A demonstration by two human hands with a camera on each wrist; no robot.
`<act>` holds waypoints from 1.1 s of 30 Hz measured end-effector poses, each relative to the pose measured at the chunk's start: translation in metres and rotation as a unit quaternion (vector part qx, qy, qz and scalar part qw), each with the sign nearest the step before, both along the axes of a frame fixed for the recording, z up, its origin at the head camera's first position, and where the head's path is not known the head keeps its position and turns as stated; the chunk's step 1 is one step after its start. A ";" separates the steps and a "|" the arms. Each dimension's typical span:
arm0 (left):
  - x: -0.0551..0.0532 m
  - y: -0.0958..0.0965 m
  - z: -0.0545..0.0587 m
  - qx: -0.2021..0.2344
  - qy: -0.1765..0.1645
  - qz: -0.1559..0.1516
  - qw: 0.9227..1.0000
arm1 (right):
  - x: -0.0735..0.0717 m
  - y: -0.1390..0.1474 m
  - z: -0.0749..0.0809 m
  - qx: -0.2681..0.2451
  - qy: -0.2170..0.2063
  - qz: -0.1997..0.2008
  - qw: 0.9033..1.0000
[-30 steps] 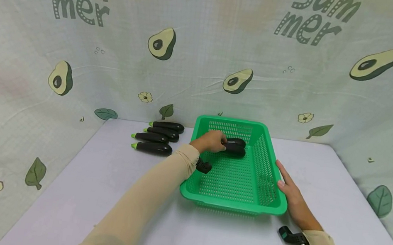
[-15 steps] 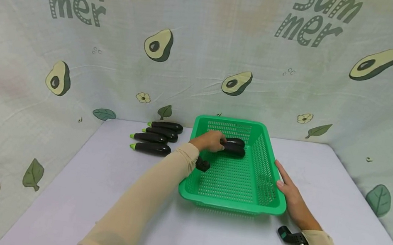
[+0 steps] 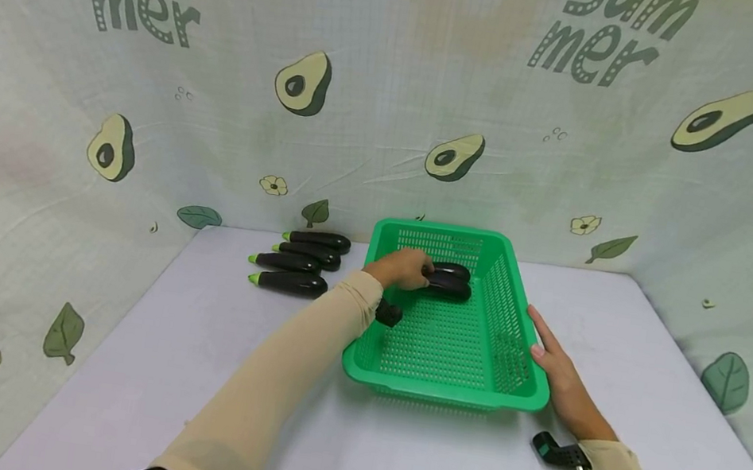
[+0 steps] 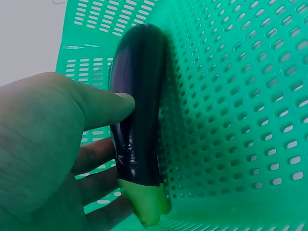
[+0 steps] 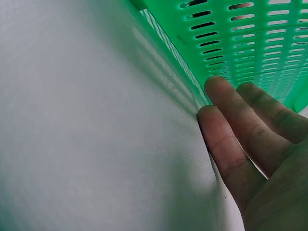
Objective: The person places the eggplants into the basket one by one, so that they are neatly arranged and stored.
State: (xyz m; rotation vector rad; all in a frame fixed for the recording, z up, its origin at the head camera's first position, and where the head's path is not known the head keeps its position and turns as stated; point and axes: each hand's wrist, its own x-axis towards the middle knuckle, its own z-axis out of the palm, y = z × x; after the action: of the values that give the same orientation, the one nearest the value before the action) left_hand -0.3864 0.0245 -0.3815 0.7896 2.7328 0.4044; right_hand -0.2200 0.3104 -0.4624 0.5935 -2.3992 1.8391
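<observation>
My left hand [image 3: 406, 269] is inside the green basket [image 3: 441, 393], gripping a dark eggplant [image 3: 450, 287] near its stem end. In the left wrist view, the thumb lies across the glossy eggplant [image 4: 139, 96], fingers are behind it, and its green cap points down. A second eggplant [image 3: 453, 270] lies just behind it, partly hidden by the hand. My right hand [image 3: 565, 382] rests against the basket's right side. In the right wrist view its straight fingers [image 5: 231, 108] touch the perforated outer wall [image 5: 226, 43] near the table.
Left of the basket, several eggplants [image 3: 290, 282] lie in a loose column on the white-covered table [image 3: 388, 461], green caps pointing left. A cloth printed with avocados [image 3: 304, 84] hangs behind and at both sides. Black wrist devices [image 3: 561, 452] sit on both forearms.
</observation>
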 end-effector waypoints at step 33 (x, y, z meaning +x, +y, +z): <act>0.031 -0.038 0.049 0.230 0.029 -0.025 0.972 | 0.001 -0.001 -0.001 0.014 0.000 -0.017 1.000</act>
State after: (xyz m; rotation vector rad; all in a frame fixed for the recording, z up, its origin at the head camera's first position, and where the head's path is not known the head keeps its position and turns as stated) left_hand -0.3551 -0.0137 -0.3323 0.9898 2.6953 1.0425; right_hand -0.2194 0.3096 -0.4634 0.5518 -2.4229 1.7968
